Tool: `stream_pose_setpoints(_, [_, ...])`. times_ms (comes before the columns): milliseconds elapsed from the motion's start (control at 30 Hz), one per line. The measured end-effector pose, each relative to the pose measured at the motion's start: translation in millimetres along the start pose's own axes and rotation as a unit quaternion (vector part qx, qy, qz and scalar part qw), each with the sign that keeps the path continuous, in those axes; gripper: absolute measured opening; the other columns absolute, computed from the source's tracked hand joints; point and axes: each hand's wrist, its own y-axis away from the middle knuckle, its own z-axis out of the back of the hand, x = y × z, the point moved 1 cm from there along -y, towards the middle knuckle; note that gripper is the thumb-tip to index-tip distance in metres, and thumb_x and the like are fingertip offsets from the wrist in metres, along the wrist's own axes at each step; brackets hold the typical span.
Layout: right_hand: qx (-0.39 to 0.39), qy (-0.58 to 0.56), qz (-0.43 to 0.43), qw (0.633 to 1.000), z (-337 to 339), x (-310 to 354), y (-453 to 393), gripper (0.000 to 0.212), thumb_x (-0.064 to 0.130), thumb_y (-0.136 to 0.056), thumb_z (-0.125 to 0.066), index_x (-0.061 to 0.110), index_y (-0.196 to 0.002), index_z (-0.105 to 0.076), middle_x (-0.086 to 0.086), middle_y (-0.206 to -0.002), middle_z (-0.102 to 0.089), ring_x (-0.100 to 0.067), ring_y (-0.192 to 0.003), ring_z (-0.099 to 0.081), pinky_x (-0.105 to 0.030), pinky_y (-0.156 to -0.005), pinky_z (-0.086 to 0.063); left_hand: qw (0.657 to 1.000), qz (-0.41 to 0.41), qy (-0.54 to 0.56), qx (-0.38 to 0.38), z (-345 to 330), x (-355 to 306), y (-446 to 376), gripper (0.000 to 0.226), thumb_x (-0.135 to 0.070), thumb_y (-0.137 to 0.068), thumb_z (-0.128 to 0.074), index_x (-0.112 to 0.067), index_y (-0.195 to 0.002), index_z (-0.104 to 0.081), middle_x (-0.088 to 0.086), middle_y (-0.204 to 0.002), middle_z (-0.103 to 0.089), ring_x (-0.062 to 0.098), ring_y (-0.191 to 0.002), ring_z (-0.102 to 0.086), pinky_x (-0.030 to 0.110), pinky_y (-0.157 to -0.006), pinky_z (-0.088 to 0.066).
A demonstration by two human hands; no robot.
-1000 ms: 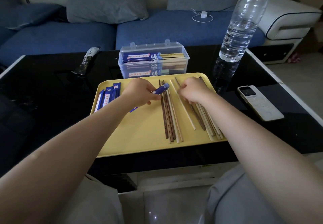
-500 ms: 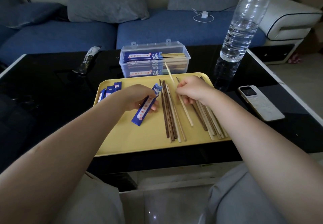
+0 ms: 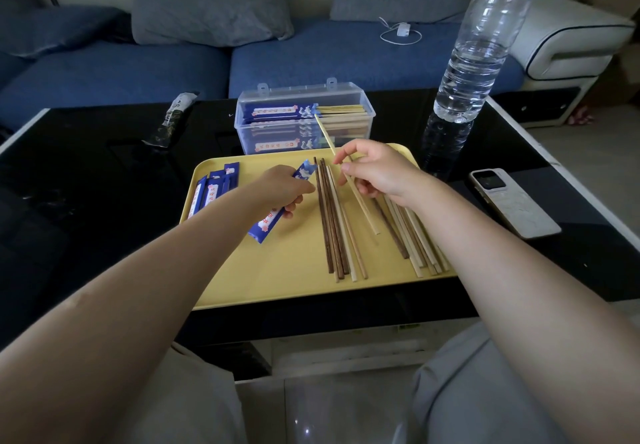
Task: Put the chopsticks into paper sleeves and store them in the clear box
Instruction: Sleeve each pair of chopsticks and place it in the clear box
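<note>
Landmark: yellow tray (image 3: 277,281).

Nearest you, at the tray's near edge, lie the butt ends of two loose bundles: dark and pale chopsticks (image 3: 334,222) at centre, a pale bundle (image 3: 412,239) at the right side. Both run near-to-far along the tray.

Mid-tray, left of the centre bundle: your left hand (image 3: 282,189) has its fingers curled round a blue paper sleeve (image 3: 273,217). The sleeve's long axis runs from the near-left up to the far-right; its far end (image 3: 306,170) sits just beside the centre bundle's far tips. You cannot tell from here whether that end is gaping.

Mid-tray, right of the centre bundle: your right hand (image 3: 375,175) pinches one pale chopstick (image 3: 362,206) between thumb and fingertips. Its axis slants the opposite way: the near end rests low on the tray right of centre, and the far tip rises over the tray's far rim, in front of the clear box (image 3: 356,97).

Judgement: stick and sleeve axes cross instead of lining up. The stick needs swinging round before one end can meet the sleeve's far opening; the right hand is nearer that opening.

Beyond the tray's far rim: the clear box, with sleeved pairs inside.
</note>
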Motion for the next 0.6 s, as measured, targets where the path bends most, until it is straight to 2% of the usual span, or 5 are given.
stream_pose_setpoints(167, [-0.015, -0.071, -0.008, 0.997, 4, 8, 3, 0.02, 0.014, -0.1, -0.055, 0.017, -0.107, -0.073, 0.0, -0.094, -0.078, -0.014, -0.065, -0.064, -0.028, -0.059, -0.043, 0.999, -0.031, -0.011, -0.006, -1, 0, -1, 0.018, -0.025, -0.098, -0.06, -0.012, -0.107, -0.049, 0.008, -0.074, -0.054, 0.017, -0.055, -0.05, 0.026, -0.048, -0.048])
stream_pose_setpoints(300, [-0.04, -0.127, 0.017, 0.991, 8, 12, 4, 0.015, 0.014, -0.096, -0.065, 0.014, -0.109, -0.071, -0.002, -0.096, -0.079, -0.019, -0.075, -0.073, -0.026, -0.06, -0.046, 0.998, -0.052, -0.04, -0.015, -2, 0, 0, 0.02, -0.03, -0.098, -0.059, -0.013, -0.101, -0.051, 0.008, -0.072, -0.056, 0.017, -0.049, -0.052, 0.024, -0.043, -0.047])
stream_pose_setpoints(433, [-0.122, -0.142, 0.047, 0.981, 10, 11, 2, 0.016, 0.023, -0.094, -0.071, 0.013, -0.106, -0.074, -0.004, -0.084, -0.076, -0.016, -0.063, -0.065, -0.023, -0.054, -0.047, 0.994, -0.031, -0.099, -0.02, -4, 3, -2, 0.016, -0.026, -0.096, -0.058, -0.011, -0.097, -0.056, 0.009, -0.08, -0.063, 0.017, -0.054, -0.059, 0.023, -0.047, -0.05])
stream_pose_setpoints(533, [-0.212, -0.126, 0.047, 0.968, 11, 12, -1, 0.016, 0.019, -0.101, -0.058, 0.012, -0.099, -0.072, -0.003, -0.071, -0.063, -0.011, -0.053, -0.055, -0.018, -0.048, -0.043, 0.99, -0.012, -0.14, -0.026, -2, 5, -4, 0.017, -0.025, -0.094, -0.057, -0.009, -0.1, -0.06, 0.011, -0.081, -0.067, 0.02, -0.062, -0.062, 0.028, -0.061, -0.053])
stream_pose_setpoints(600, [-0.259, -0.142, 0.031, 0.955, 12, 11, -3, 0.021, 0.016, -0.103, -0.049, 0.012, -0.095, -0.068, 0.0, -0.068, -0.056, -0.01, -0.048, -0.05, -0.018, -0.045, -0.04, 0.988, -0.01, -0.153, -0.02, -2, 5, -3, 0.016, -0.026, -0.093, -0.058, -0.011, -0.099, -0.061, 0.01, -0.08, -0.067, 0.02, -0.063, -0.062, 0.029, -0.063, -0.054])
